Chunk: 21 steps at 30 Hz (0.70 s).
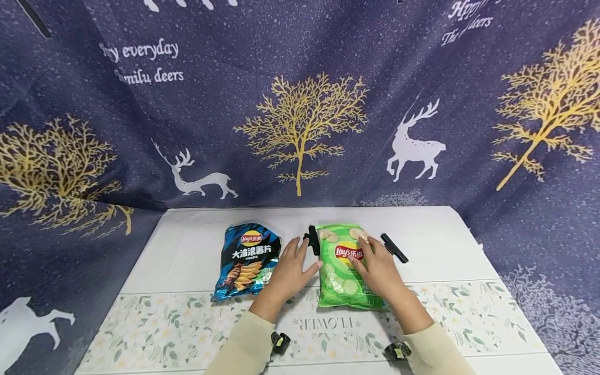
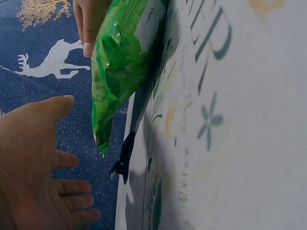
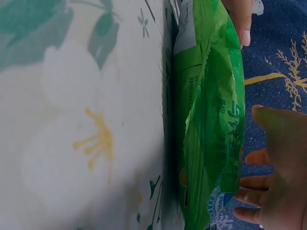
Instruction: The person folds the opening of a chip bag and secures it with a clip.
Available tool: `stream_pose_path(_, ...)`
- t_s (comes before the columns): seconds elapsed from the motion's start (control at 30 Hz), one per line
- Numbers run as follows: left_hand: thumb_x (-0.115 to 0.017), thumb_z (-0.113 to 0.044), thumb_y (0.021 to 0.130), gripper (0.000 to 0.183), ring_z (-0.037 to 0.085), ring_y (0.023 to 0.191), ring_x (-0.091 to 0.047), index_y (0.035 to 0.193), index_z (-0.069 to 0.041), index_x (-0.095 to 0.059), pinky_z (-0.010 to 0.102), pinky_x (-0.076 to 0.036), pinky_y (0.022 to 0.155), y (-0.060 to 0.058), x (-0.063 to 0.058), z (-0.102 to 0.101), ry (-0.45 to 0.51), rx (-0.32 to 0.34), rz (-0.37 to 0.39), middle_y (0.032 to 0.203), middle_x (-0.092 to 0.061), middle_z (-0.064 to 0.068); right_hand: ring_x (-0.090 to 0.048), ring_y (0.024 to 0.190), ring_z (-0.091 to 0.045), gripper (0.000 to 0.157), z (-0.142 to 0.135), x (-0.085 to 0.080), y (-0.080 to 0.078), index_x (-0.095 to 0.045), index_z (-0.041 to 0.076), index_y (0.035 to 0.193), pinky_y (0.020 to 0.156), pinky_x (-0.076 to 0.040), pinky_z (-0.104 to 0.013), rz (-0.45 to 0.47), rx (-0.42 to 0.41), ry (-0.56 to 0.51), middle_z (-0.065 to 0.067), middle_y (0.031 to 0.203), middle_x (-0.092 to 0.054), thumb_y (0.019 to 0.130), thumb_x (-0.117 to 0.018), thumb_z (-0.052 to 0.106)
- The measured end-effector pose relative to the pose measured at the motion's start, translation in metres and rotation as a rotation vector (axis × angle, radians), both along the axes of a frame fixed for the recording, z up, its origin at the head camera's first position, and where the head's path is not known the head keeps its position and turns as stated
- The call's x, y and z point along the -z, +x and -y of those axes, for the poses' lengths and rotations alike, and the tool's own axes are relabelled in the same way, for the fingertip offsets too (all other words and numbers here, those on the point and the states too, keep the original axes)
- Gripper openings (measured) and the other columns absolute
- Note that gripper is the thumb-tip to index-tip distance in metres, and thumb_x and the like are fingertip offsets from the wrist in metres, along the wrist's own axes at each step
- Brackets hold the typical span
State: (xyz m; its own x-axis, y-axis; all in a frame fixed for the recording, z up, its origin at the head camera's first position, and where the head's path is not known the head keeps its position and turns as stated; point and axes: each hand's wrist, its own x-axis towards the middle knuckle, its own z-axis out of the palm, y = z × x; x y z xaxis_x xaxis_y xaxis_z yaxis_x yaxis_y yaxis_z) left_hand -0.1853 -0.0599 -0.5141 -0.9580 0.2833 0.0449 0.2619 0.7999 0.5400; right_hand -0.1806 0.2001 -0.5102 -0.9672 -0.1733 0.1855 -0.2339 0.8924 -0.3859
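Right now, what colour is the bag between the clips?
The bag is mainly green, clearest in head view.

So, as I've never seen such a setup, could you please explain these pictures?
There is no robot, just a person's bare left hand and right hand. The wide picture comes from a camera worn on the head; the two sideways close-ups come from one on each wrist. On the patterned table lie a blue chip bag and a green chip bag, with a black clip on its left and another on its right. The left hand is between the bags, the right over the green one; neither grips anything.
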Motion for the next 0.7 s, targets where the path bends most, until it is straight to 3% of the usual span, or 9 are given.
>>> stream_pose_path(0.27, -0.044, -0.068, 0.099, 0.086, 0.04, 0.154, -0.023, 0.163, -0.016, -0.021, 0.06, -0.038, 0.115, 0.0006, 0.0038, -0.0028, 0.035, -0.017, 0.06, 0.168, -0.018, 0.017, -0.039, 0.14, -0.054, 0.069, -0.0014, 0.0025, -0.0005, -0.04, 0.004, 0.154, 0.112, -0.034, -0.07, 0.003, 0.009, 0.005, -0.032, 0.153, -0.038, 0.101, -0.06, 0.043)
stream_pose_path(0.7, -0.045, -0.062, 0.101, 0.083, 0.041, 0.152, -0.028, 0.162, -0.011, -0.023, 0.058, -0.041, 0.113, 0.004, 0.0034, -0.0052, 0.043, 0.014, 0.063, 0.165, -0.022, 0.022, -0.04, 0.139, -0.053, 0.069, -0.0052, 0.005, 0.0003, -0.04, 0.004, 0.154, 0.111, -0.035, -0.069, 0.014, 0.012, -0.003, -0.031, 0.152, -0.039, 0.1, -0.06, 0.043)
